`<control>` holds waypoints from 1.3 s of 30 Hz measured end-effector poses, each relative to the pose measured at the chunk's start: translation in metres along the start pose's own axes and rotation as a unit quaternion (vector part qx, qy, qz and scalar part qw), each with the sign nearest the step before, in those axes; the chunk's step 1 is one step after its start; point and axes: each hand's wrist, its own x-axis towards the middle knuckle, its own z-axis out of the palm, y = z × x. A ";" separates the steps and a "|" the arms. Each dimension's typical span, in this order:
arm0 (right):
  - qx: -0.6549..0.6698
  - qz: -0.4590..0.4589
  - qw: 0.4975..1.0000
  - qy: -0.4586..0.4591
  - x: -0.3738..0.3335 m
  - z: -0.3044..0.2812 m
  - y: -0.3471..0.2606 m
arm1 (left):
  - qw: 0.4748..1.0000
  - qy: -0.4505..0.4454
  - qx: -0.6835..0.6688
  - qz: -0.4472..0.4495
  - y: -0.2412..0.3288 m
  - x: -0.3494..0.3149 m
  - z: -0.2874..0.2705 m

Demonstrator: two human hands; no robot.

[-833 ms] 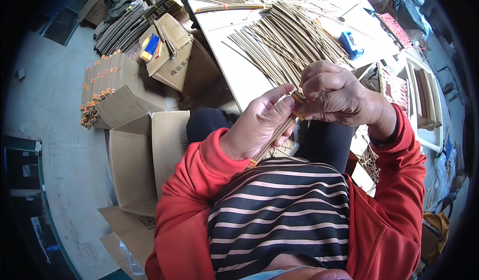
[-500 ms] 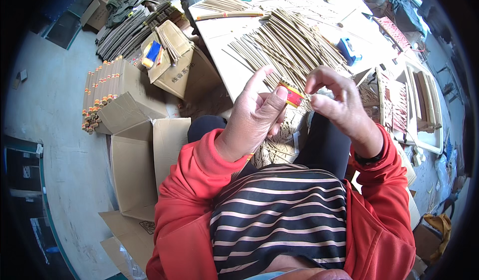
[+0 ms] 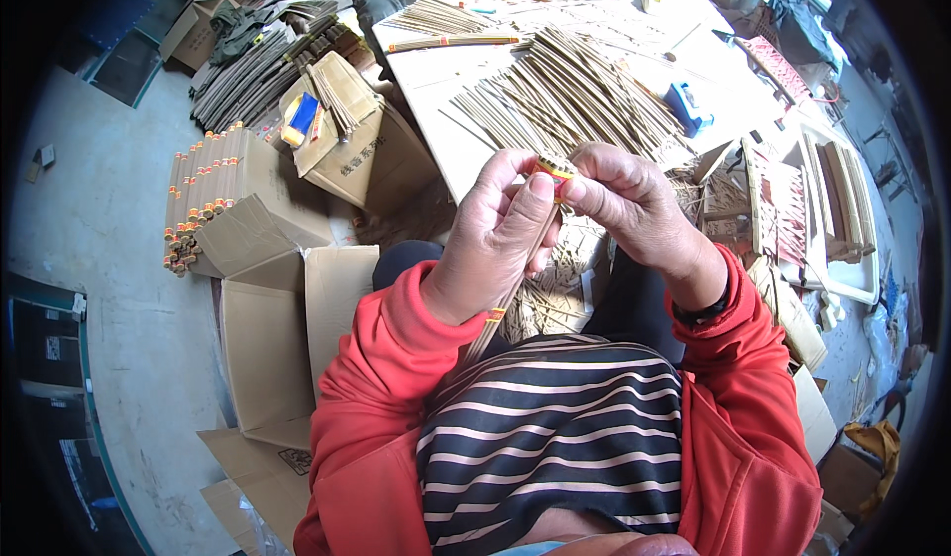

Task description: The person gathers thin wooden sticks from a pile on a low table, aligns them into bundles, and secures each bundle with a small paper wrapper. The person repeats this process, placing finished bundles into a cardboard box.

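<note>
My left hand (image 3: 487, 249) is closed round a bundle of incense sticks (image 3: 484, 336), which slants down toward my lap. A red and yellow paper band (image 3: 556, 169) wraps the bundle's upper end, and a smaller band shows lower down, beside my left wrist. The left thumb lies against the upper band. From the other side, my right hand (image 3: 644, 204) pinches the band's edge between thumb and fingers. Just beyond my hands, many loose incense sticks (image 3: 584, 86) lie spread on the white table (image 3: 436, 91).
Open cardboard boxes (image 3: 263, 348) stand at my left, near a stack of banded bundles (image 3: 203, 190). A blue tape dispenser (image 3: 687, 108) sits on the table. To the right is a white tray (image 3: 857, 277) holding brown bundles. Part of another person (image 3: 381, 6) shows at the far edge.
My right hand has come left and down onto the band, where before it was apart from it. The bundle has turned more upright, and its sticks now show below my left hand.
</note>
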 end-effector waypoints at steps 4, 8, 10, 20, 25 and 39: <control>-0.028 -0.017 0.999 -0.025 -0.001 -0.008 -0.001 | 0.998 -0.053 -0.040 -0.024 0.000 0.000 -0.005; -0.036 -0.004 0.999 0.009 -0.001 -0.015 0.008 | 0.991 -0.087 -0.088 -0.046 -0.001 -0.001 -0.006; -0.012 -0.016 1.000 0.025 0.000 -0.014 0.008 | 0.991 -0.084 -0.095 -0.043 -0.002 0.000 -0.005; -0.173 -0.131 0.975 0.039 -0.004 -0.020 0.004 | 0.997 -0.075 0.007 -0.008 -0.003 0.000 0.005; -0.195 -0.123 0.971 0.058 -0.009 -0.021 0.003 | 0.997 -0.078 0.021 -0.011 -0.001 0.001 0.012; 0.022 0.040 0.997 0.058 -0.011 -0.037 0.008 | 0.996 -0.033 -0.067 -0.046 -0.004 0.017 0.017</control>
